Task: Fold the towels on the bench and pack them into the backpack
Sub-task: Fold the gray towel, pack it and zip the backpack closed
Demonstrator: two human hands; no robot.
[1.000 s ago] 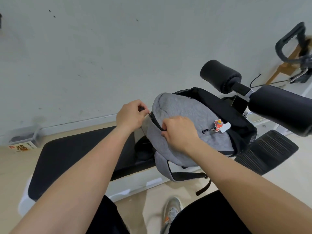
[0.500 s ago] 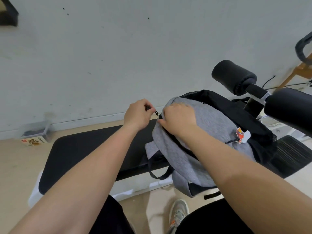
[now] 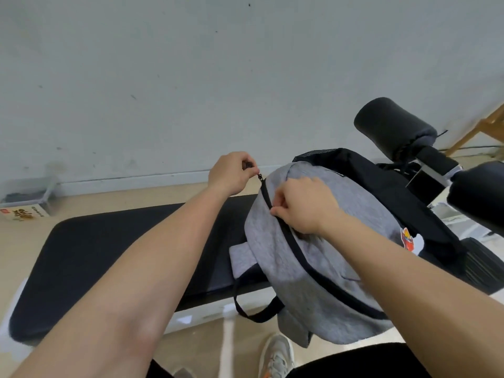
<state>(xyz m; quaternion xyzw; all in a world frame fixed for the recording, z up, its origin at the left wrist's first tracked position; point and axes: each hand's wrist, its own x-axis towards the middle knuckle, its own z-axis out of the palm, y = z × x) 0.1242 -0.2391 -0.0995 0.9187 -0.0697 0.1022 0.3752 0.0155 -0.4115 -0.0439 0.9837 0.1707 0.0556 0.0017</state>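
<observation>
Head view shows the grey backpack (image 3: pixel 321 257) lying on its side at the right end of the black padded worktop (image 3: pixel 117 252), its lower part hanging past the near edge above the floor (image 3: pixel 199 347). The left hand (image 3: pixel 231 173) is at the top corner of the backpack, its grip closed, thumb and forefinger pinched on the small dark zipper pull (image 3: pixel 259 176) where the black zipper line (image 3: pixel 297 255) begins. The right hand (image 3: pixel 305 205) lies just beside it, on the grey fabric, its grip also closed, fingertips pinching the cloth right at the zipper line a little below the pull. The two hands are near each other but apart, with the upper stretch of the zipper between them. The zipper runs in a dark curve from the pull down across the grey panel toward the right forearm; whether it is shut along its length cannot be told, and nothing of the inside of the backpack shows. A black strap loop (image 3: pixel 256 312) hangs from the lower edge of the backpack, and a red and white charm (image 3: pixel 409 238) sits on its right side against the black back panel. Behind the backpack, black foam rollers (image 3: pixel 392 126) stick out from the bench frame. By the wall at far left a clear plastic box (image 3: pixel 30 192) stands on the floor; what it holds cannot be made out. A grey shoe (image 3: pixel 276 356) shows below the backpack.
</observation>
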